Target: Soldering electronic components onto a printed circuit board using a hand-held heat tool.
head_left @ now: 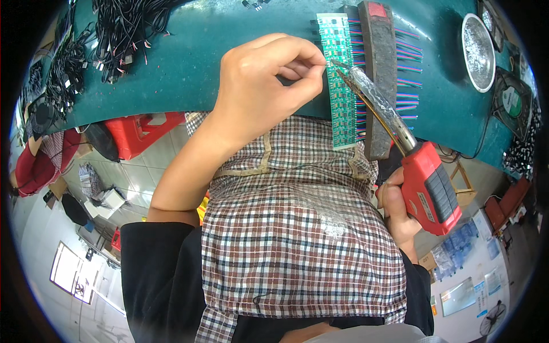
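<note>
An electronics assembly workshop: a teal table (189, 68) carries a green circuit board strip (342, 80) with coloured wires, heaps of black cables (123, 28), a small cooling fan (510, 102) and a red soldering iron (426, 183).

A black sleeve (157, 268) is pushed up above the elbow at lower left, leaving the forearm bare. A red, white and dark checked apron (297, 234) with tan straps fills the frame's lower centre.

Bare green table (189, 74) left of circuit strip (341, 80); weight bar (380, 80) blocks right.
</note>
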A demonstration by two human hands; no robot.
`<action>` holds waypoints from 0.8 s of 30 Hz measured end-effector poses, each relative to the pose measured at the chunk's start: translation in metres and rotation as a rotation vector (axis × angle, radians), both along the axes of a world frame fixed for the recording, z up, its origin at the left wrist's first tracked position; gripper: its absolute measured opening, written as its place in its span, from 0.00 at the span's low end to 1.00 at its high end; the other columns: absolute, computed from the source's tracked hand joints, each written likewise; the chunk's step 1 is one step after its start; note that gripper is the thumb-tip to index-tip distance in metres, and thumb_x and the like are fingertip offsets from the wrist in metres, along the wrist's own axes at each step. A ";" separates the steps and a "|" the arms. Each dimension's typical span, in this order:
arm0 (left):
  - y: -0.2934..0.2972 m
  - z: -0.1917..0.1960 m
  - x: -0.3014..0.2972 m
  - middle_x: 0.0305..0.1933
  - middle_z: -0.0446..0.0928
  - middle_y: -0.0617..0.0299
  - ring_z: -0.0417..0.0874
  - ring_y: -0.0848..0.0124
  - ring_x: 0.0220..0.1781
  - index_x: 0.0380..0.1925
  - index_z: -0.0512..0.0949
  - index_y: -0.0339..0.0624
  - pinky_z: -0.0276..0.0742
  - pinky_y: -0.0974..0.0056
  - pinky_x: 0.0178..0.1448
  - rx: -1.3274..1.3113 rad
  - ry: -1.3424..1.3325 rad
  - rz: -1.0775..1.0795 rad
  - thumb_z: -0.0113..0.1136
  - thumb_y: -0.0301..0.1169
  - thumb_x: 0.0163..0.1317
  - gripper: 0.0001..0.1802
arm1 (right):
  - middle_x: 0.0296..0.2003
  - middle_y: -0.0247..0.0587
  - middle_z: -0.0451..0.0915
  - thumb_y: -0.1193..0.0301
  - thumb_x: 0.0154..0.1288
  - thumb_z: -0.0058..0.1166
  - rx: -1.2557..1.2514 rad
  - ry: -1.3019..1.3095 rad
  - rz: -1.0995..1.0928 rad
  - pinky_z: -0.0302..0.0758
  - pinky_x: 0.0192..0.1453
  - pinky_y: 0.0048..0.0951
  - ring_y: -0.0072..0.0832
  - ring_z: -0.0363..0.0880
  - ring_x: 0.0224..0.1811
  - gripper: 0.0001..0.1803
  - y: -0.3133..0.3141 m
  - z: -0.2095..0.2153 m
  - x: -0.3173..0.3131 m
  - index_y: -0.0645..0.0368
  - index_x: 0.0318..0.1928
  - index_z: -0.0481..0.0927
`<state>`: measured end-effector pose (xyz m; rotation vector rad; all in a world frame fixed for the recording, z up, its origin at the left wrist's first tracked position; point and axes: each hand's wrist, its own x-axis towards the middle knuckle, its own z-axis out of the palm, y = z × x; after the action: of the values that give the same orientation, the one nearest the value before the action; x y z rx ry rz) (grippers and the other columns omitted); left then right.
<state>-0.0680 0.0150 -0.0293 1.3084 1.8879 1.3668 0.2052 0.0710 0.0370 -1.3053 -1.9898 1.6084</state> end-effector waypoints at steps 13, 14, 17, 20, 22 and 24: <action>0.000 -0.003 -0.001 0.32 0.83 0.60 0.86 0.76 0.32 0.32 0.83 0.33 0.84 0.74 0.37 0.000 0.008 -0.005 0.66 0.16 0.53 0.07 | 0.28 0.39 0.72 0.77 0.62 0.58 -0.186 0.044 -0.054 0.66 0.24 0.25 0.22 0.67 0.20 0.08 0.001 0.004 -0.008 0.65 0.38 0.73; 0.001 -0.003 0.000 0.32 0.83 0.60 0.86 0.76 0.32 0.32 0.83 0.33 0.84 0.74 0.37 -0.001 0.007 -0.005 0.66 0.16 0.53 0.07 | 0.28 0.39 0.72 0.77 0.63 0.57 -0.215 0.046 -0.070 0.66 0.24 0.25 0.22 0.67 0.20 0.07 0.001 0.005 -0.009 0.65 0.38 0.73; 0.002 -0.004 0.001 0.28 0.82 0.62 0.87 0.75 0.29 0.29 0.83 0.38 0.83 0.73 0.34 0.019 0.000 0.042 0.68 0.20 0.51 0.05 | 0.29 0.40 0.72 0.78 0.63 0.56 -0.114 0.012 0.007 0.66 0.24 0.25 0.22 0.67 0.20 0.07 0.003 -0.002 0.002 0.65 0.39 0.72; 0.002 -0.004 0.001 0.28 0.82 0.62 0.87 0.75 0.29 0.29 0.83 0.39 0.83 0.72 0.34 0.009 0.001 0.038 0.68 0.20 0.51 0.05 | 0.29 0.40 0.72 0.78 0.63 0.57 -0.020 -0.024 0.064 0.66 0.24 0.25 0.22 0.67 0.21 0.08 0.000 -0.005 0.012 0.65 0.40 0.72; 0.002 -0.004 0.001 0.28 0.82 0.62 0.87 0.75 0.29 0.29 0.83 0.39 0.83 0.72 0.34 0.008 -0.002 0.041 0.68 0.20 0.51 0.05 | 0.29 0.40 0.72 0.79 0.63 0.57 -0.055 -0.026 0.030 0.66 0.24 0.26 0.22 0.67 0.21 0.09 -0.001 -0.004 0.012 0.65 0.40 0.71; 0.002 -0.004 0.001 0.28 0.82 0.63 0.87 0.75 0.29 0.29 0.83 0.39 0.83 0.72 0.34 0.011 0.002 0.043 0.68 0.21 0.51 0.05 | 0.29 0.41 0.73 0.79 0.63 0.58 0.006 -0.006 0.106 0.66 0.24 0.26 0.22 0.67 0.22 0.09 0.001 -0.004 0.011 0.65 0.41 0.71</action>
<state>-0.0673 0.0168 -0.0338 1.2819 1.9223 1.3994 0.2166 0.0718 0.0326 -1.2229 -2.0982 1.6453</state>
